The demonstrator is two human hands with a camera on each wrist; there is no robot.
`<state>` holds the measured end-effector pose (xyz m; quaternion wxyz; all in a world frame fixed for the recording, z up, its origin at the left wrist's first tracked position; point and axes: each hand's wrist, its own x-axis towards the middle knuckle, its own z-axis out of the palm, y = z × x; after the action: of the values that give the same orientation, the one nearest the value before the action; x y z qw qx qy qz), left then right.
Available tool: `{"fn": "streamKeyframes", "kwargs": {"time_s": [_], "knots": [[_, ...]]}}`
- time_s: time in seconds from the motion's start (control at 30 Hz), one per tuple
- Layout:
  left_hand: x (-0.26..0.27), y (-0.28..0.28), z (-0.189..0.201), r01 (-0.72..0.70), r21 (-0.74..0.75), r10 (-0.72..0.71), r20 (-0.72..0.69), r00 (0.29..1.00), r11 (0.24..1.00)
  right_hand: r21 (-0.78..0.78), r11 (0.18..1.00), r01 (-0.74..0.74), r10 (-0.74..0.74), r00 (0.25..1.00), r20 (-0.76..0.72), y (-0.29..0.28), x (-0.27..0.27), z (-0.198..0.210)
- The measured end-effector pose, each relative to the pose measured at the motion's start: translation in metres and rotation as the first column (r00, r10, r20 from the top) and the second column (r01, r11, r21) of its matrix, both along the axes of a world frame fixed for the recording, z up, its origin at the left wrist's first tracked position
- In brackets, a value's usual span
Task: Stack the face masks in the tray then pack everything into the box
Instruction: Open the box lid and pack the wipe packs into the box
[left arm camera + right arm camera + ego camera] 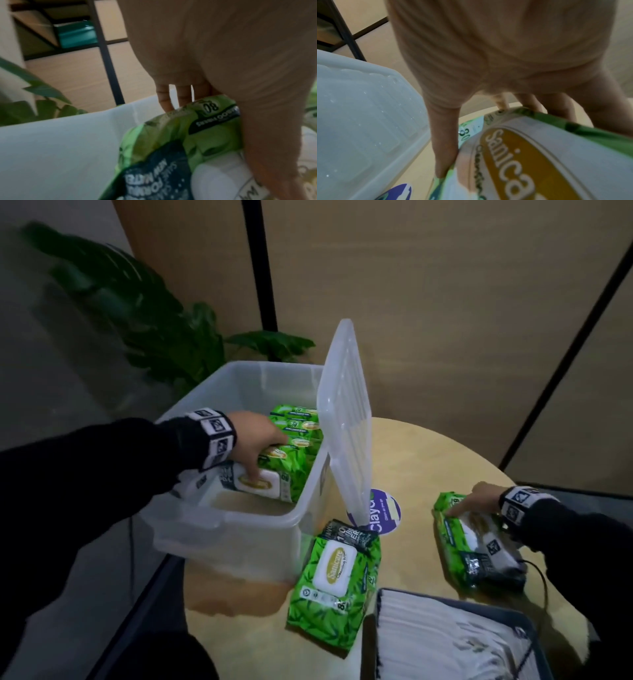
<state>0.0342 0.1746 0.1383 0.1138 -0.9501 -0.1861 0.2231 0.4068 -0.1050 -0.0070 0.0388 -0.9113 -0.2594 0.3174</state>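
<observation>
A clear plastic box [219,518] stands at the table's left. Several green wipes packs [298,422] stand in a row inside it. My left hand [262,453] reaches into the box and grips one more green wipes pack [270,481], thumb on its white flap; the left wrist view shows the fingers [164,100] curled over this pack's [171,135] far edge. At the right, my right hand [472,503] grips another wipes pack [472,546] lying on the table, thumb and fingers round its sides [539,162]. A third pack [335,583] lies loose beside the box. White face masks [445,642] are stacked in a dark tray [380,611] at the front right.
The box's clear lid [346,419] leans upright against its right wall, between the box and my right hand. A purple round sticker [383,511] marks the round wooden table [428,446]. A leafy plant [164,330] stands behind the box. The box overhangs the table's left edge.
</observation>
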Motion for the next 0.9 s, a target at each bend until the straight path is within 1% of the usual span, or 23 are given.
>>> {"fn": "streamKeyframes", "kwargs": {"time_s": [0.1,0.2,0.3,0.33,0.4,0.43,0.5,0.53,0.57,0.6,0.63,0.7,0.73,0.77,0.8,0.83,0.87,0.9], "knots": [[0.015,-0.009,-0.027,0.037,0.02,-0.035,-0.074,0.997,0.999,-0.049,0.999,0.004,-0.008,0.997,-0.083,-0.002,0.006,-0.009],[0.015,-0.012,-0.052,0.147,0.079,-0.136,-0.123,0.983,0.986,-0.028,1.0,0.011,-0.015,0.989,-0.146,-0.004,0.008,-0.011],[0.013,-0.01,-0.057,0.169,0.116,-0.152,-0.141,0.978,0.979,0.008,1.0,0.0,0.001,0.986,-0.167,-0.005,0.008,-0.015],[0.012,-0.01,-0.056,0.167,0.12,-0.149,-0.144,0.978,0.979,0.043,0.999,0.004,0.004,0.983,-0.181,-0.006,0.008,-0.015],[0.011,-0.012,-0.053,0.145,0.118,-0.126,-0.154,0.98,0.982,0.131,0.99,0.047,-0.021,0.981,-0.191,-0.008,0.006,-0.013],[0.011,-0.014,-0.05,0.113,0.115,-0.094,-0.157,0.983,0.987,0.187,0.979,0.079,-0.046,0.984,-0.172,-0.01,0.004,-0.008],[0.013,-0.014,-0.037,-0.013,0.055,0.02,-0.141,0.99,0.998,0.317,0.943,0.102,-0.087,0.994,-0.061,-0.012,0.0,0.011],[0.013,-0.012,-0.025,-0.09,0.007,0.09,-0.118,0.989,0.996,0.4,0.913,0.087,-0.099,0.995,0.008,-0.013,-0.005,0.028],[0.012,-0.012,-0.007,-0.161,-0.046,0.157,-0.073,0.985,0.986,0.489,0.87,0.061,-0.104,0.993,0.062,-0.013,-0.012,0.049],[0.011,-0.01,0.014,-0.219,-0.093,0.22,-0.006,0.976,0.971,0.586,0.81,0.026,-0.1,0.99,0.095,-0.014,-0.021,0.074],[0.007,-0.01,0.039,-0.265,-0.14,0.278,0.081,0.957,0.954,0.682,0.732,-0.006,-0.087,0.991,0.102,-0.015,-0.029,0.099],[-0.005,-0.022,0.092,-0.268,-0.262,0.342,0.301,0.89,0.927,0.846,0.533,-0.026,-0.015,0.999,0.041,-0.015,-0.054,0.156],[-0.012,-0.035,0.116,-0.209,-0.389,0.373,0.415,0.83,0.897,0.908,0.419,-0.018,0.042,0.999,0.0,-0.014,-0.071,0.183],[-0.019,-0.053,0.137,-0.088,-0.541,0.407,0.507,0.76,0.837,0.954,0.298,-0.011,0.109,0.994,-0.023,-0.015,-0.094,0.211],[-0.023,-0.076,0.153,0.08,-0.656,0.424,0.572,0.702,0.751,0.982,0.189,-0.003,0.17,0.985,-0.03,-0.014,-0.116,0.235],[-0.026,-0.1,0.165,0.23,-0.71,0.435,0.619,0.654,0.665,0.995,0.095,-0.003,0.226,0.974,-0.018,-0.012,-0.139,0.254],[-0.026,-0.123,0.172,0.324,-0.703,0.418,0.662,0.622,0.632,1.0,0.006,-0.001,0.28,0.96,-0.001,-0.01,-0.162,0.271],[-0.025,-0.143,0.176,0.378,-0.664,0.374,0.705,0.602,0.645,0.996,-0.084,0.03,0.335,0.942,0.0,-0.006,-0.183,0.284]]}}
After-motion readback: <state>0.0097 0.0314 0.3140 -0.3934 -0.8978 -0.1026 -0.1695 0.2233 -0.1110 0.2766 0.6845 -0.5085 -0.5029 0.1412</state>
